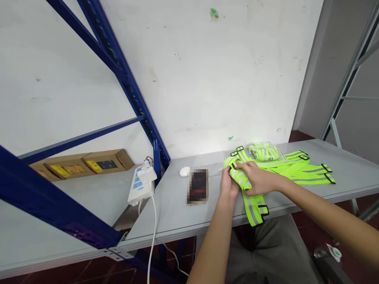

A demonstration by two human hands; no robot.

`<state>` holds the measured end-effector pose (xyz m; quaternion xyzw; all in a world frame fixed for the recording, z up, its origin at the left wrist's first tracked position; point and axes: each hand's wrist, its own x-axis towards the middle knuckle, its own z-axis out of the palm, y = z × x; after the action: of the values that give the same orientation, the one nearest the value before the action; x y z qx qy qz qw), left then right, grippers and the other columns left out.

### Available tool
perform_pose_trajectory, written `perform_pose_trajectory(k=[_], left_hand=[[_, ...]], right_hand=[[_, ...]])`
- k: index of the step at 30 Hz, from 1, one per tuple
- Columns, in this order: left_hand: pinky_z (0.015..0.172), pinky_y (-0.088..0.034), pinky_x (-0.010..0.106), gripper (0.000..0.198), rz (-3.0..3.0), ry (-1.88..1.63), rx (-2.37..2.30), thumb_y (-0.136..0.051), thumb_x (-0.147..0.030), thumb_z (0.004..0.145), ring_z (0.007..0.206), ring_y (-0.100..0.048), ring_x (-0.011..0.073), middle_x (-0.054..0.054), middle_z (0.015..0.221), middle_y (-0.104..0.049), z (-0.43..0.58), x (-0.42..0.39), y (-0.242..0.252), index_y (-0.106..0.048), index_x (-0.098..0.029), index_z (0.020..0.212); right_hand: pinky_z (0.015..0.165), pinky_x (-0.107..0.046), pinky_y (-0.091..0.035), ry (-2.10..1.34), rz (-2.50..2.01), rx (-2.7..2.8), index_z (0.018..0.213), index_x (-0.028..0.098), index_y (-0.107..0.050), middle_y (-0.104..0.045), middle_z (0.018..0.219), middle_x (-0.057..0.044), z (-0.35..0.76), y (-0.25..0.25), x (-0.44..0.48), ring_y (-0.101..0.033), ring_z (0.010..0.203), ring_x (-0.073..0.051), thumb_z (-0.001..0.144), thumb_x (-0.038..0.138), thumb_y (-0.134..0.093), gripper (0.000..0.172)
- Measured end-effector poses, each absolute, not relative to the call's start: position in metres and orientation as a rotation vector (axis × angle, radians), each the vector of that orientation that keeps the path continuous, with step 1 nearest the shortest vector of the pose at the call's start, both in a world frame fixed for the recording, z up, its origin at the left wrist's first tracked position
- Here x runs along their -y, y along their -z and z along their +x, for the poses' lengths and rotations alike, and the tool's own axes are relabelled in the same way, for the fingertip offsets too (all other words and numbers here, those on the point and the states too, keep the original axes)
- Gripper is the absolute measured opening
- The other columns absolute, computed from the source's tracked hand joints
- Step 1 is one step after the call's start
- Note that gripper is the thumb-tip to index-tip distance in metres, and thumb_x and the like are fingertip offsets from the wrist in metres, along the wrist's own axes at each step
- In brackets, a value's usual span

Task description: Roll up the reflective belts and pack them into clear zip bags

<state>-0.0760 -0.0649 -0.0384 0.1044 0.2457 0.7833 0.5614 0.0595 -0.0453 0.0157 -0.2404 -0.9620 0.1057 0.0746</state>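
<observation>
Near the front of the table, my left hand (229, 185) and my right hand (257, 177) both grip a fluorescent yellow-green reflective strap vest (240, 178), gathered into a rolled bundle with silver stripes. My left fingers are partly hidden behind it, while my right hand wraps over its right side. A loose strap end (253, 209) with black buckles hangs from the bundle over the table's front edge. More reflective straps (299, 171) with black buckles lie spread to the right. Behind my hands rests a clear plastic bag (265, 151) holding folded reflective straps.
A dark phone-like item (197, 187), its surface pixelated, and a small white rounded object (185, 171) lie left on the grey table (174, 213). A white power strip (140, 185) with a hanging cable is beside the blue rack post (136, 98). Cardboard boxes (103, 161) stand further left.
</observation>
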Motion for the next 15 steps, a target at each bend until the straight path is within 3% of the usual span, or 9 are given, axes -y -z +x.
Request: perform_pose_trajectory(k=[2,4,8,15], left_hand=[[0.084,-0.051,0.029,0.029,0.274,-1.858,-0.565,-0.046,-0.029,0.091,0.091,-0.063,0.0166,0.008,0.112,-0.063,-0.077,0.068,0.036,-0.059,-0.011,0.11],[0.087,-0.051,0.028,0.029,0.339,-1.906,-0.561,-0.048,-0.028,0.091,0.094,-0.063,0.0153,0.008,0.116,-0.062,-0.076,0.071,0.034,-0.057,-0.012,0.113],[0.088,-0.05,0.025,0.027,0.537,-1.95,-0.587,-0.049,-0.027,0.093,0.095,-0.061,0.0116,0.006,0.117,-0.061,-0.071,0.075,0.036,-0.054,-0.014,0.116],[0.07,-0.051,0.028,0.036,0.774,-1.845,-0.976,-0.038,-0.039,0.098,0.074,-0.062,0.0134,0.01,0.11,-0.061,-0.068,0.068,0.05,-0.047,-0.015,0.123]], right_hand=[[0.125,-0.044,-0.031,-0.291,-0.673,2.843,0.138,0.026,-0.033,-0.005,0.155,0.003,0.062,-0.005,0.043,-0.012,0.145,-0.019,0.067,0.045,-0.052,0.076],[0.128,-0.044,-0.027,-0.259,-0.652,2.789,0.135,0.029,-0.037,0.002,0.155,0.011,0.061,0.005,0.039,-0.008,0.147,-0.017,0.07,0.041,-0.049,0.067],[0.133,-0.036,-0.02,-0.36,-0.719,2.547,0.131,0.034,-0.046,-0.02,0.151,0.015,0.057,0.013,0.027,-0.022,0.142,-0.005,0.073,0.037,-0.046,0.058],[0.124,-0.028,-0.035,-0.533,-0.856,2.296,0.121,0.034,-0.057,-0.048,0.134,0.009,0.056,0.009,0.021,-0.045,0.128,-0.001,0.075,0.035,-0.044,0.048]])
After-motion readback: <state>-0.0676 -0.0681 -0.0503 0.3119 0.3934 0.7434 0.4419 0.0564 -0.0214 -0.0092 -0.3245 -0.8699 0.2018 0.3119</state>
